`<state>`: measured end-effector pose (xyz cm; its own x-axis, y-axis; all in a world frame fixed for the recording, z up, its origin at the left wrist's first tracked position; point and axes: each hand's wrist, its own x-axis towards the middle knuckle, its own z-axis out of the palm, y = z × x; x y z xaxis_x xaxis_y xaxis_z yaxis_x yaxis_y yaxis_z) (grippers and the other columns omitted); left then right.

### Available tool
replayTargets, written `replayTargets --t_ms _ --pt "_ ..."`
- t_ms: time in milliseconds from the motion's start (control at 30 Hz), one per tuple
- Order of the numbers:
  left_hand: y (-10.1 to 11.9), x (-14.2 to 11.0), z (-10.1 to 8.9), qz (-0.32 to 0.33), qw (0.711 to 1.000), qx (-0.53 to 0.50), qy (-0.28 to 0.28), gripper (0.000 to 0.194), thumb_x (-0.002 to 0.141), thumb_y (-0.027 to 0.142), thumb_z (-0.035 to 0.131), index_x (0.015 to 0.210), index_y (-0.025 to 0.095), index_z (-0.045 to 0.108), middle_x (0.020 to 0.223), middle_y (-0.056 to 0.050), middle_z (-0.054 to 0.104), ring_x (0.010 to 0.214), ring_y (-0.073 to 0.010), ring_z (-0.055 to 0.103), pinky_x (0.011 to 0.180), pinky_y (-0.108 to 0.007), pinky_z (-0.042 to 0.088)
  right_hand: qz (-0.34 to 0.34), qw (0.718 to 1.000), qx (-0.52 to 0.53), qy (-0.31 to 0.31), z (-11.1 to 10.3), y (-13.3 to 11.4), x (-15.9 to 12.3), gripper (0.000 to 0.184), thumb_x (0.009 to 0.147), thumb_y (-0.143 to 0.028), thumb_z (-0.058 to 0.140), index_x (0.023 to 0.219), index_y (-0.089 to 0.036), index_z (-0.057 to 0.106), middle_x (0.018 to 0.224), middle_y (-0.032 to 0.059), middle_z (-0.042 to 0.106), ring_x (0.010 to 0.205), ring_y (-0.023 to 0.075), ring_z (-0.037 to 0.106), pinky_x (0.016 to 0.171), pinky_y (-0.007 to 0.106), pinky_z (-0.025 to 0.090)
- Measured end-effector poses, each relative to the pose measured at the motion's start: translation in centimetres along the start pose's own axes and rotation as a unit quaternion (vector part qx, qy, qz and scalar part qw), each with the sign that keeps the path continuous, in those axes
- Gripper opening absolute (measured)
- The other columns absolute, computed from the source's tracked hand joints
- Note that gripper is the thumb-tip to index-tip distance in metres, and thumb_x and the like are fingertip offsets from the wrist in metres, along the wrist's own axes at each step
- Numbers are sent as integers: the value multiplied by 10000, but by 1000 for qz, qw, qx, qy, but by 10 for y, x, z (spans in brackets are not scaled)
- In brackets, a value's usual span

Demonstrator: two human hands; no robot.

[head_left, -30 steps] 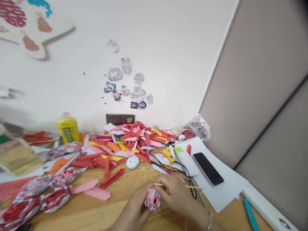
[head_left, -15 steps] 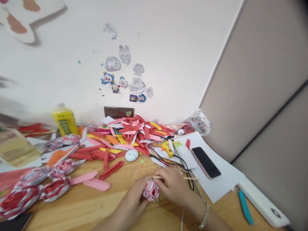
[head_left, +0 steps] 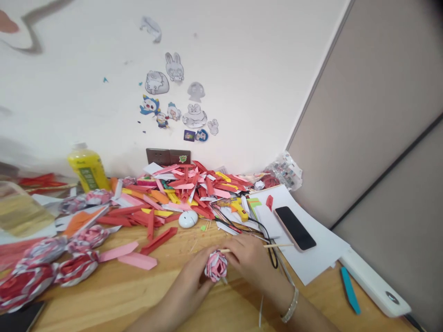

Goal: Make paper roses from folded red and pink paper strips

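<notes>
A pink and white folded-paper flower (head_left: 216, 266) sits between my two hands, low over the wooden table. My left hand (head_left: 194, 272) is closed round its left side, fingers behind it and thumb beneath. My right hand (head_left: 246, 258) is closed on a thin wooden stick (head_left: 278, 246), whose left tip reaches the top edge of the flower. The stick's middle is hidden inside my right hand. Left of my hands lie two pink folded paper strips (head_left: 137, 260) and a red one (head_left: 159, 240).
A heap of folded paper strips (head_left: 194, 184) lies along the wall. Nearby are a yellow glue gun (head_left: 239, 210), its black cord, a white earbud case (head_left: 188, 219) and a phone (head_left: 295, 228) on white paper. Finished paper flowers (head_left: 78, 267) and a yellow bottle (head_left: 89, 170) stand left.
The view has shifted slightly. My right hand has turned a little over the stick, and the flower now faces the camera a bit more.
</notes>
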<state>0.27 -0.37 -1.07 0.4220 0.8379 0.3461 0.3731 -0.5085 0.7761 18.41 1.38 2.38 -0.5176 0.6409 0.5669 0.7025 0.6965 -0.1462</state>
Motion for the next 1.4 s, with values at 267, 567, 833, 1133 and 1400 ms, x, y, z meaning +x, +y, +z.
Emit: replayTargets --t_ms 267,567,833,1133,1400 --pt "-9 -2 3 10 1000 -21 15 523 754 74 539 1243 247 477 1265 -88 569 1148 -227 525 974 -360 423 23 999 7 -29 5 -1 1 117 865 -206 515 806 -188 614 748 12 672 686 153 589 607 260 371" --pt "0 0 0 14 999 -32 2 516 743 64 549 1217 262 504 1211 -69 608 1080 -212 570 924 -320 456 113 985 74 -106 -4 0 5 80 835 -205 571 779 -196 627 743 -14 674 680 133 596 588 223 352" --pt "-8 0 4 -20 998 -45 38 455 752 106 558 1185 236 511 1203 -88 609 1111 -229 555 950 -361 441 132 983 78 -97 -11 2 7 72 829 -226 580 790 -193 631 729 -7 659 656 134 576 576 218 353" --pt "-4 -1 2 -32 997 -61 32 420 771 118 543 1175 226 510 1202 -79 607 1110 -219 554 941 -335 450 139 977 133 -92 -3 2 5 115 856 -210 538 782 -188 624 729 -11 650 673 124 575 593 211 364" --pt "-14 -3 6 -22 996 -82 29 433 797 131 534 1213 229 470 1250 -88 567 1154 -223 518 977 -356 421 146 977 124 -93 -11 2 9 28 799 -179 612 777 -189 626 737 -14 649 677 130 570 591 214 354"
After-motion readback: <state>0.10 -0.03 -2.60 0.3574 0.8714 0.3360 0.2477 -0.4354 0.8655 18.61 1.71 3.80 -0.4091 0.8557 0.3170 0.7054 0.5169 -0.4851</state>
